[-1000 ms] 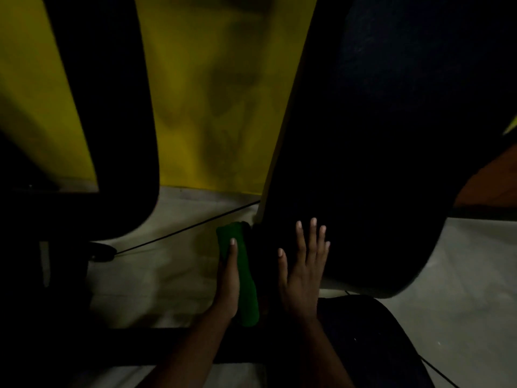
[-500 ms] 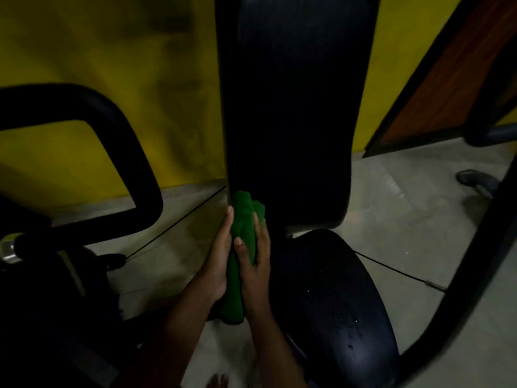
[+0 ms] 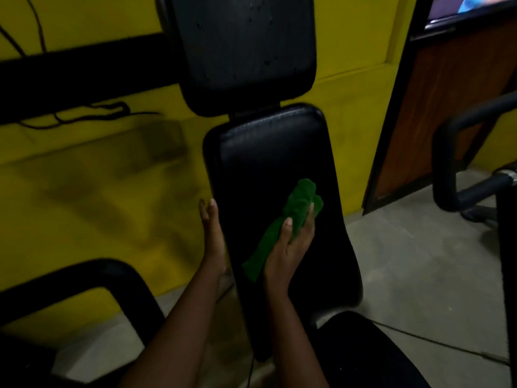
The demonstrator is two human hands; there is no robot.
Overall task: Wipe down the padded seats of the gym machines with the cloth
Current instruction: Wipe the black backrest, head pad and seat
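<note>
A black padded backrest (image 3: pixel 274 152) stands upright in the middle of the view, with a black head pad (image 3: pixel 243 49) above it and the round black seat pad (image 3: pixel 369 351) at the bottom right. My right hand (image 3: pixel 291 245) is shut on a bunched green cloth (image 3: pixel 296 208) and presses it against the backrest's lower middle. My left hand (image 3: pixel 211 233) lies flat with straight fingers along the backrest's left edge, holding nothing.
A yellow wall (image 3: pixel 98 177) with loose black cables (image 3: pixel 92 113) is behind the machine. Black padded handle bars curve at the lower left (image 3: pixel 92 278) and at the right (image 3: pixel 453 152). A brown wooden panel (image 3: pixel 436 113) stands at the right. The floor (image 3: pixel 419 275) is grey.
The view has tilted up, showing the head pad. The cloth passed from my left hand to my right hand and moved from the backrest's left edge onto its face.
</note>
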